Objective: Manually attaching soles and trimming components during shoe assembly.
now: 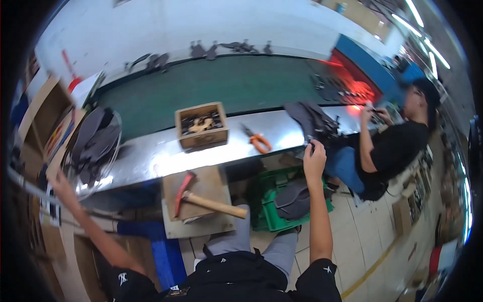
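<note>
At the far left, my left hand (62,187) is beside a cardboard box flap and a round wire basket (118,132); its fingers look apart, though they are slightly blurred. The basket holds dark grey flat pieces (93,141). My right hand (315,155) is raised at the bench's front edge, fingertips pinched around something small and dark that I cannot make out. Just behind it lies a heap of dark grey pieces (313,121). A hammer (214,204) with a red head and wooden handle rests on a board-topped stand (173,229) before me.
A wooden box (204,138) of small parts and orange-handled pliers (259,143) sit on the metal bench edge. Behind runs a green conveyor belt (211,83). A green crate (269,209) with grey pieces is below. At right, a co-worker (397,146) handles something small.
</note>
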Available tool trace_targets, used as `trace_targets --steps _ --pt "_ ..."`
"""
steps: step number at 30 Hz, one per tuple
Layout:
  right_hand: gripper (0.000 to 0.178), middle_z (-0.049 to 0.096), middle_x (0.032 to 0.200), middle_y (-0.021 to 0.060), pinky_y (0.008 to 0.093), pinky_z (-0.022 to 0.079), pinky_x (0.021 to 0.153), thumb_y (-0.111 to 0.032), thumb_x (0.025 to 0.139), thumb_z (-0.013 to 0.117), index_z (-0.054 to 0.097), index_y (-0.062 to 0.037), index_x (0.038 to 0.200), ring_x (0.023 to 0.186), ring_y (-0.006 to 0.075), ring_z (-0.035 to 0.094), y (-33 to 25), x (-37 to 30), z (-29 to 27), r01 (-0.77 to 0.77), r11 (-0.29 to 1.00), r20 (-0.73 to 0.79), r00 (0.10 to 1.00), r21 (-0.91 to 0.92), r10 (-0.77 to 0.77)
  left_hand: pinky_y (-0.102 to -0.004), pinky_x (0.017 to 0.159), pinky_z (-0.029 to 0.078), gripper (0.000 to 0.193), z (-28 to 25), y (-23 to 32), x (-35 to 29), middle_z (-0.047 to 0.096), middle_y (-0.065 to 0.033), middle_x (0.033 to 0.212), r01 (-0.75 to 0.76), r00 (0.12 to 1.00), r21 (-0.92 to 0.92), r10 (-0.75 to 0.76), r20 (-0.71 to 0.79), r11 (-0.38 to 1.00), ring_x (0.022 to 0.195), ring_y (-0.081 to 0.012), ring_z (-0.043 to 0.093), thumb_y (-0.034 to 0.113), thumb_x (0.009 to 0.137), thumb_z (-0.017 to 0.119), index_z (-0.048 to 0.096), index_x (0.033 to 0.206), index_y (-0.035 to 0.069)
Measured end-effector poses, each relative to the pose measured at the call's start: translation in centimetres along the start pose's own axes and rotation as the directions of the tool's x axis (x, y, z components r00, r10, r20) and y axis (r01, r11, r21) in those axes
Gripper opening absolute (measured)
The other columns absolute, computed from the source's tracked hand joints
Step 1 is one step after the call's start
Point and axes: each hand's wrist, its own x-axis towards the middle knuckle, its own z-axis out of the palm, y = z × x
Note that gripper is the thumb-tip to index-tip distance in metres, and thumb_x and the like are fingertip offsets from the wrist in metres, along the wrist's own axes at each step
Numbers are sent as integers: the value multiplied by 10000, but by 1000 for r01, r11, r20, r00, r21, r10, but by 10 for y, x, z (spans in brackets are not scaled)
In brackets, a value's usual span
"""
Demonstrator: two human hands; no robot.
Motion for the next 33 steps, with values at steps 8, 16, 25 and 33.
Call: trace_targets --steps 8,16,25,33 --pt "412 612 1095 255 503 517 856 -341 908 644 555 17 1092 1049 418 615 95 112 -7 -211 933 47 971 -291 234 -357 1112 346 525 72 136 -149 486 -192 1461 208 892 -465 29 452 861 1353 -259 458 274 1029 545 434 1444 -29" --pt "426 676 1029 290 503 558 861 -276 880 663 598 73 1117 1015 395 675 67 165 32 -259 786 163 896 -562 412 -395 1141 306 341 38 243 -207 474 -198 1483 61 806 -362 168 568 930 1386 -326 435 140 969 563 583 1256 -43" --pt "181 413 573 -43 230 258 348 -187 885 694 591 -57 813 399 50 358 36 178 -7 -512 227 430 841 828 327 -419 1125 329 305 55 285 -236 485 -210 1453 -123 714 -426 379 589 896 1364 -362 440 37 931 552 602 1225 -28" --pt "193 597 767 39 250 494 483 -201 976 630 545 -66 1085 549 117 592 -229 25 -62 -733 -88 644 642 674 -415 -368 1145 309 752 61 403 -276 395 -167 1515 206 680 -859 563 470 468 1388 -278 414 46 849 679 299 1497 4"
